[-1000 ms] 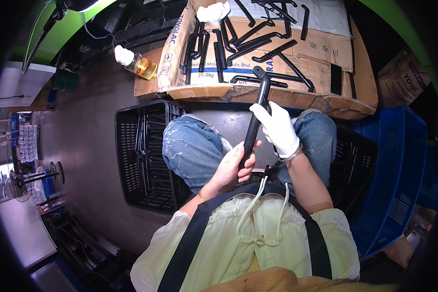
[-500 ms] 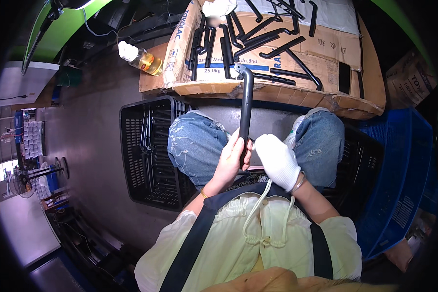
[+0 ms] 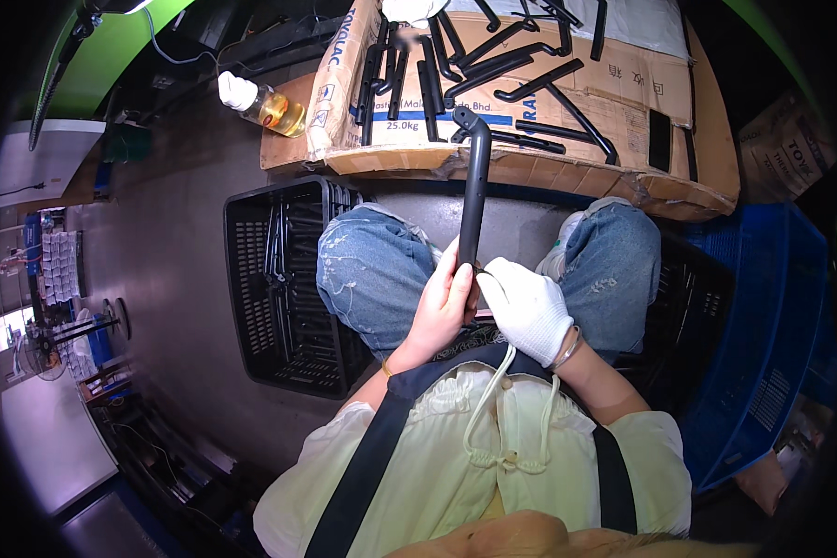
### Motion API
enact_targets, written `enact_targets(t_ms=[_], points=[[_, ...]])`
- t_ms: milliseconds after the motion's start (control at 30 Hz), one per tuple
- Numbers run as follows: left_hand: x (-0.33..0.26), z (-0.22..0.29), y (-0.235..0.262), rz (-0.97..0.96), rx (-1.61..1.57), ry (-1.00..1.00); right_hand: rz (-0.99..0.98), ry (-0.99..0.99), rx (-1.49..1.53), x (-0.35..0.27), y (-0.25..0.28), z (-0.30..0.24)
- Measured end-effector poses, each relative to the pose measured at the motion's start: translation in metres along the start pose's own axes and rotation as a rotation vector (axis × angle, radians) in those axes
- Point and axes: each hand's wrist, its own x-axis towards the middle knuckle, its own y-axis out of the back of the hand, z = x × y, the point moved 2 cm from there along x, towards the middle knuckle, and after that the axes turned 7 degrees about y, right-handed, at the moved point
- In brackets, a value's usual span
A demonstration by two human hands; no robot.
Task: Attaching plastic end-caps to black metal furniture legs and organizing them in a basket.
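My bare left hand (image 3: 447, 299) is wrapped round the lower end of a black bent plastic handle (image 3: 475, 191). The handle stands nearly upright in the view, its curved, flattened end pointing up and left near the cardboard's edge. Against its lower right side, my right hand (image 3: 528, 302), in a white knitted glove, is closed with thumb and fingers pinched together. A small dark bit shows at those fingertips, too little to name. Several similar black handles (image 3: 502, 67) lie loosely across the flattened cardboard box (image 3: 400, 160) on the table ahead.
A black plastic crate (image 3: 242, 307) holding dark long parts stands left of my knees. To the right are a blue crate (image 3: 763, 372) and another dark crate (image 3: 707, 302). A bottle of yellow liquid (image 3: 284, 116) sits at the table's left corner, with a white cloth (image 3: 411, 9) at the back.
My gloved right hand has turned and moved slightly left, bringing its fingertips against the handle. My left hand keeps its hold on the handle, which has barely shifted.
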Motion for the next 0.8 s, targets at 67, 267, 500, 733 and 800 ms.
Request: enact_targets(t_ms=[67,267,500,733,800], points=[[0.001,0.000,0.000,0.003,0.011,-0.013,-0.016,-0.018,0.003,0.000,0.001,0.001],[0.007,-0.019,0.006,0.123,0.334,-0.202,-0.134,-0.047,-0.081,0.001,-0.004,0.000],[0.007,-0.022,0.001,0.149,0.293,-0.169,-0.152,-0.132,-0.130,-0.002,-0.020,0.001],[-0.004,-0.016,0.011,0.119,0.111,-0.024,0.502,-0.381,0.250,0.010,0.011,0.029],[-0.016,-0.015,0.014,0.150,0.411,-0.059,0.561,-0.399,0.444,0.024,0.033,0.051]])
